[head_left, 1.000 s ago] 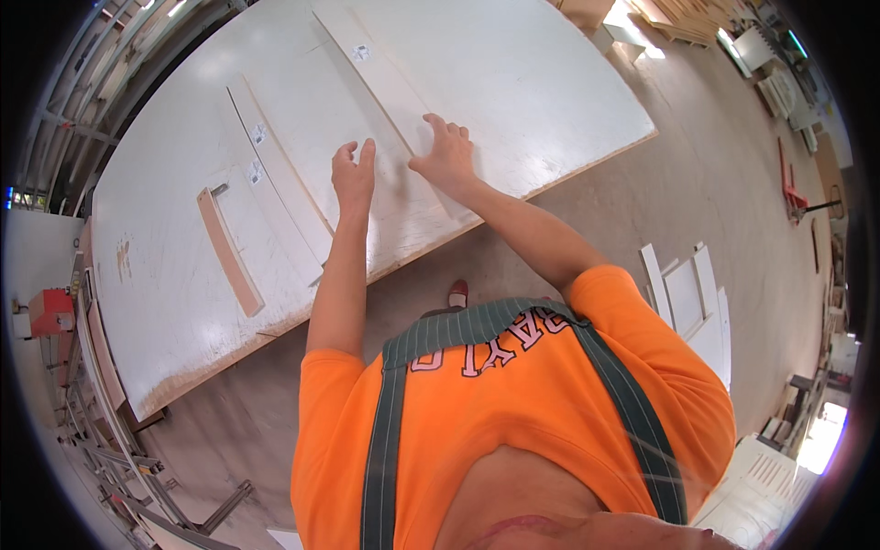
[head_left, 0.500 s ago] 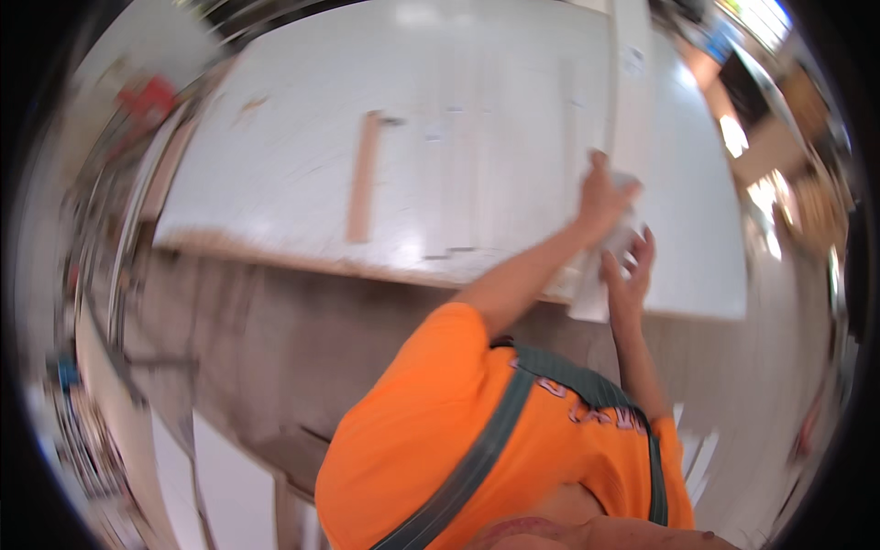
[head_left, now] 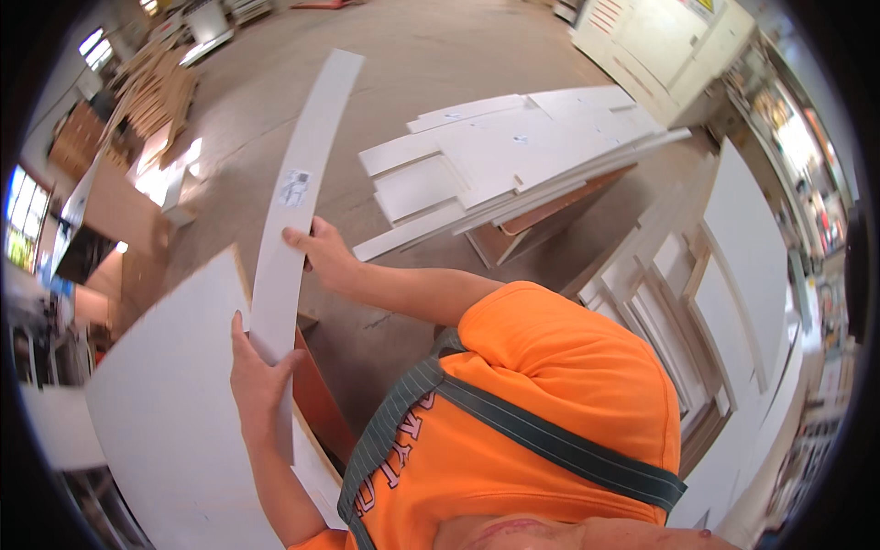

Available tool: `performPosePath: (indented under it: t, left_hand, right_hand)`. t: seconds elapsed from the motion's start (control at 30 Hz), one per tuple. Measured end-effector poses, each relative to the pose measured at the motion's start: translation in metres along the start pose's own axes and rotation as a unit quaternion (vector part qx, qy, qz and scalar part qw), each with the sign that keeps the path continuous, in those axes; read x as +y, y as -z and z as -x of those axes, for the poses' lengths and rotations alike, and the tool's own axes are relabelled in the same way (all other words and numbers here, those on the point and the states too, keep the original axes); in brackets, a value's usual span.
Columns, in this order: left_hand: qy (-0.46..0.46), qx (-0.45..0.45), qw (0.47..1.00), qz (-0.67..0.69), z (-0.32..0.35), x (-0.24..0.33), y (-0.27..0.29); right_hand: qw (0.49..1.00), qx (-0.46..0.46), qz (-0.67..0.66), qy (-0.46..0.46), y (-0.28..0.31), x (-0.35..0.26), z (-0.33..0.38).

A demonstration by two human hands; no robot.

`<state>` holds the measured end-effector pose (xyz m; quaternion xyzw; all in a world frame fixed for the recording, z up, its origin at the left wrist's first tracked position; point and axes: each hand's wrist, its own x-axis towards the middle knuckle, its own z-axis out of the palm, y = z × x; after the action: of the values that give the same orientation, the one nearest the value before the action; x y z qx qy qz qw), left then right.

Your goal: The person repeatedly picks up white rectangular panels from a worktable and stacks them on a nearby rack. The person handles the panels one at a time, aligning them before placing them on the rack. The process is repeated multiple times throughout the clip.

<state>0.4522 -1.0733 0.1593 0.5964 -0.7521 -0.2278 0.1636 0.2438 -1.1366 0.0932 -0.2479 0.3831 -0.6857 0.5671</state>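
A long, flat white strip-shaped board (head_left: 289, 213) slants above the edge of a broad white tabletop (head_left: 174, 412), pinched by the right hand (head_left: 328, 257) between thumb and curled fingers. The left hand (head_left: 260, 380) spreads wide across its lower part, grip unclear; beyond lie stacked white rectangular panels (head_left: 490, 142).

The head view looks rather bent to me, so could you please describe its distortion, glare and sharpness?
Head view: black, rounded corners, and the white strip bows, probably fisheye distortion; head view, far left: the window glares bright; head view again: left hand and right hand look fairly sharp, without obvious motion blur.
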Motion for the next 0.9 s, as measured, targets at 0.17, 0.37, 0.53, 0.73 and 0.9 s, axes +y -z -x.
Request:
performPosePath:
  t: [0.17, 0.37, 0.53, 0.73, 0.9]
  left_hand:
    - [-0.193, 0.020, 0.964, -0.183, -0.116, 0.055, -0.077]
    - [-0.360, -0.013, 0.927, -0.107, -0.237, 0.136, -0.197]
    - [-0.437, -0.063, 0.897, -0.034, -0.279, 0.219, -0.295]
    - [-0.492, -0.137, 0.860, -0.003, -0.288, 0.292, -0.418]
    - [-0.474, -0.172, 0.863, 0.004, -0.265, 0.319, -0.478]
  right_hand:
    - [0.985, 0.169, 0.001, 0.034, 0.121, -0.051, -0.085]
    - [0.949, 0.301, 0.013, 0.097, 0.266, -0.108, -0.142]
    - [0.917, 0.380, 0.118, -0.023, 0.392, -0.176, -0.123]
    - [0.844, 0.454, 0.284, -0.047, 0.456, -0.213, -0.032]
    - [0.855, 0.458, 0.234, -0.065, 0.441, -0.195, 0.027]
